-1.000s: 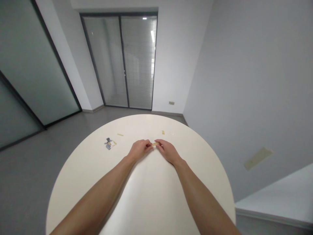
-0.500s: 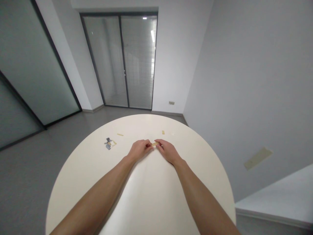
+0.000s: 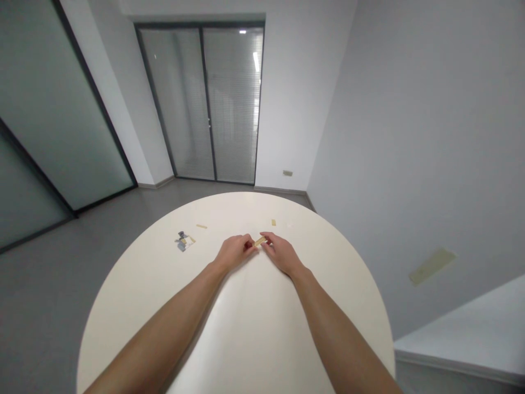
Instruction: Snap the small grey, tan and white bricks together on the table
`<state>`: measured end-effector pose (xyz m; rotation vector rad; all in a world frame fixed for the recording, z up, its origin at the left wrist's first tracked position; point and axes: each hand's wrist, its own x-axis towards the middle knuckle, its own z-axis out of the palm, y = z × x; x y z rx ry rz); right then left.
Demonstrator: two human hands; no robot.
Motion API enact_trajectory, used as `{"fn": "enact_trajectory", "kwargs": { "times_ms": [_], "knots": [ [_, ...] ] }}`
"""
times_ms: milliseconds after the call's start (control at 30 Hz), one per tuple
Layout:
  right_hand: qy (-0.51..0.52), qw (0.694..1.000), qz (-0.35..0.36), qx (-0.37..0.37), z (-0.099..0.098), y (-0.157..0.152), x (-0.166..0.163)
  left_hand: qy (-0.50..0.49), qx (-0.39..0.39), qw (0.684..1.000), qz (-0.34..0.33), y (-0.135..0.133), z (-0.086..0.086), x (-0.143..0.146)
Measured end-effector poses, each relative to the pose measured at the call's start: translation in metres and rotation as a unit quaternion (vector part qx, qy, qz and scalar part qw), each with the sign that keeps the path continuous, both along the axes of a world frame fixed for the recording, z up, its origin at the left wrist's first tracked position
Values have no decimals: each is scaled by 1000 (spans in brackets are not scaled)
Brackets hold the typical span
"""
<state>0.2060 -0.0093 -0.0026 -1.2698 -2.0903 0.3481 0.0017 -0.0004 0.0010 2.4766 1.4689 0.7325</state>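
Note:
Between my two hands is a small flat yellowish strip (image 3: pixel 260 241), tilted up toward the right; its exact kind is too small to make out. My left hand (image 3: pixel 235 251) pinches the strip's left end between thumb and fingers. At the other end, my right hand (image 3: pixel 282 253) has its thumb and fingers closed around the edge. Both hands rest low over the white round table (image 3: pixel 262 334). Beyond them lies a small yellowish piece (image 3: pixel 273 222).
On the table's left side sits a small pile of grey and yellowish bits (image 3: pixel 182 242), with a thin yellowish strip (image 3: pixel 201 226) nearby. A grey wall (image 3: pixel 430 137) rises to the right. Glass doors (image 3: pixel 200 104) with blinds stand behind the table.
The yellowish strip between my hands has turned slightly, so more of its flat face shows. My hands have barely moved.

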Motion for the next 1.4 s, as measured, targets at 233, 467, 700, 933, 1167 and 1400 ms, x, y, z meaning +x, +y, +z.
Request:
{"fn": "enact_trajectory", "kwargs": {
  "times_ms": [233, 467, 700, 933, 1167, 1400],
  "knots": [
    [8, 1000, -3, -1, -1, 0, 1, 1, 5, 1000, 1, 0, 0, 1],
    [3, 1000, -7, 5, -1, 1, 2, -28, 39, 998, -32, 1, -4, 1],
    [5, 1000, 6, 5, 1, 0, 1, -43, 60, 996, -58, 2, -5, -1],
    [-1, 1000, 21, -1, 2, -2, 0, -55, 80, 993, -73, 1, -4, -1],
    [-1, 1000, 17, -13, 3, -2, 0, -59, 84, 992, -71, 3, -5, -2],
    [-9, 1000, 19, -18, 2, -2, 0, -79, 72, 991, -85, 4, -6, -2]
  ]
}}
